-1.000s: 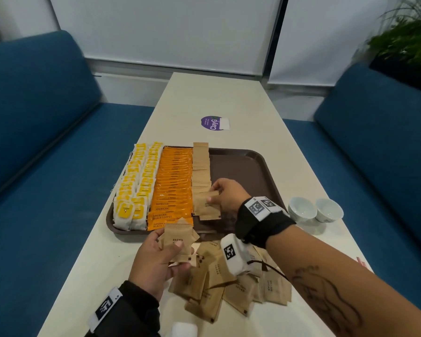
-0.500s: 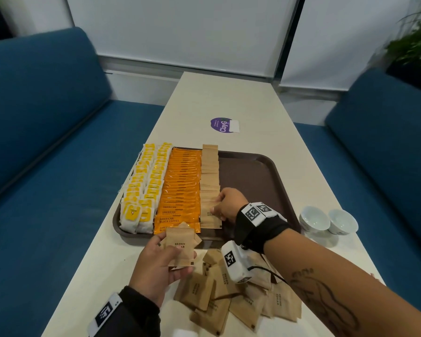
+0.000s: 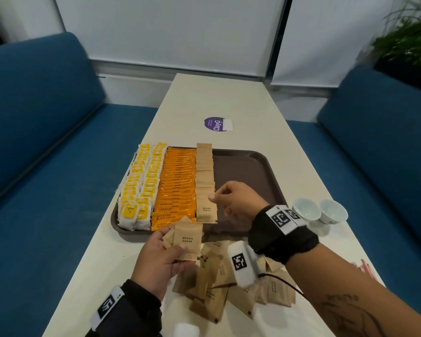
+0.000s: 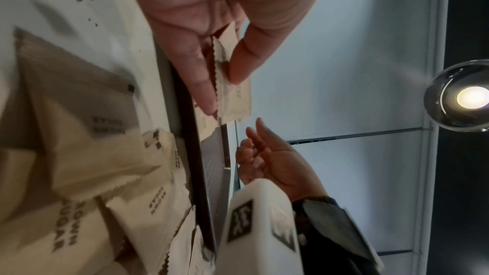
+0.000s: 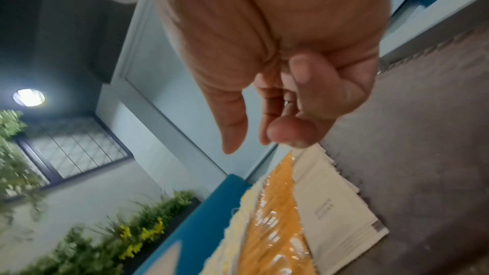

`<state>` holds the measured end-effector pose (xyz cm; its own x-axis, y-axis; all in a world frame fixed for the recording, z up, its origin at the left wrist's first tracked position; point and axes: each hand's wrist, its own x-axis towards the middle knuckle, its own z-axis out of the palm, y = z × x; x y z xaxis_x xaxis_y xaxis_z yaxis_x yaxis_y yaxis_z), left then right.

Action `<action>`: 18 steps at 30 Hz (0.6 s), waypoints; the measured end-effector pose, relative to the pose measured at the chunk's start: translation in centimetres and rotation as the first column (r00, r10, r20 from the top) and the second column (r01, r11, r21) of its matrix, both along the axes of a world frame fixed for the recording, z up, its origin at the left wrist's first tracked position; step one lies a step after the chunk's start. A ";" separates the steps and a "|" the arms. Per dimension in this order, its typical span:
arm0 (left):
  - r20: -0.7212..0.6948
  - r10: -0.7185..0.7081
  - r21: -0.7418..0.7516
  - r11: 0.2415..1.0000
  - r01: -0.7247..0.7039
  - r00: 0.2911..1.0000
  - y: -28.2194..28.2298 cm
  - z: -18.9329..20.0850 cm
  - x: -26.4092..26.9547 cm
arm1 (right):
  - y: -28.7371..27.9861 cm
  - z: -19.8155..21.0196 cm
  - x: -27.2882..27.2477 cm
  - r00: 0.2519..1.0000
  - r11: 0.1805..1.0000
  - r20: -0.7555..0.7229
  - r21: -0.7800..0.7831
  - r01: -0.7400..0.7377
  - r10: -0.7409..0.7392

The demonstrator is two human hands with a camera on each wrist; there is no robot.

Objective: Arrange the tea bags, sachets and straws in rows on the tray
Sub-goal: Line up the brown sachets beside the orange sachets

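A brown tray (image 3: 249, 171) holds two rows of yellow tea bags (image 3: 141, 190), a row of orange coffee sachets (image 3: 178, 186) and a row of brown sugar sachets (image 3: 204, 181). My left hand (image 3: 173, 244) pinches a small stack of brown sugar sachets (image 3: 187, 242) just before the tray's near edge; the left wrist view shows thumb and fingers on that stack (image 4: 235, 95). My right hand (image 3: 219, 203) hovers over the tray beside the near end of the brown sugar row (image 5: 333, 206), fingers loosely curled and empty. Wrapped straws (image 3: 365, 268) lie at the table's right edge.
A loose pile of brown sugar sachets (image 3: 219, 288) lies on the white table under my right wrist. Two white cups (image 3: 304, 210) stand right of the tray. A purple sticker (image 3: 216, 125) is beyond it. Blue sofas flank the table.
My right hand has let go of the sachet it laid at the near end of the brown sugar row and lifted off it. The left hand still holds its stack.
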<state>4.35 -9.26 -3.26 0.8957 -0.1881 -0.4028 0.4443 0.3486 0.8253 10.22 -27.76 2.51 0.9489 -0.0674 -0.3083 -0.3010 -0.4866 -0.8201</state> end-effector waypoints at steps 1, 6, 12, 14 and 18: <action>0.013 -0.001 0.004 1.000 0.001 1.000 -0.1 0.0 -0.1 | -0.1 0.4 -0.9 1.000 0.999 -0.004 0.027 -0.017 0.017; 0.076 0.000 0.039 0.999 -0.003 0.997 -0.5 0.2 -0.8 | 0.1 0.5 -5.3 0.996 0.989 -0.050 0.130 -0.066 0.073; 0.106 -0.023 0.106 0.994 0.011 0.994 -1.3 0.1 -1.7 | 1.5 -1.9 -8.5 0.994 0.982 -0.101 0.185 -0.023 0.043; 0.102 -0.025 0.105 0.994 0.014 0.994 -1.5 0.1 -1.9 | 1.6 -2.6 -8.9 0.995 0.970 -0.100 0.244 0.020 0.004; 0.071 -0.002 0.106 0.994 -0.005 0.997 -1.5 -0.1 -2.0 | 1.5 -3.0 -9.2 0.996 0.947 -0.088 0.316 0.058 -0.032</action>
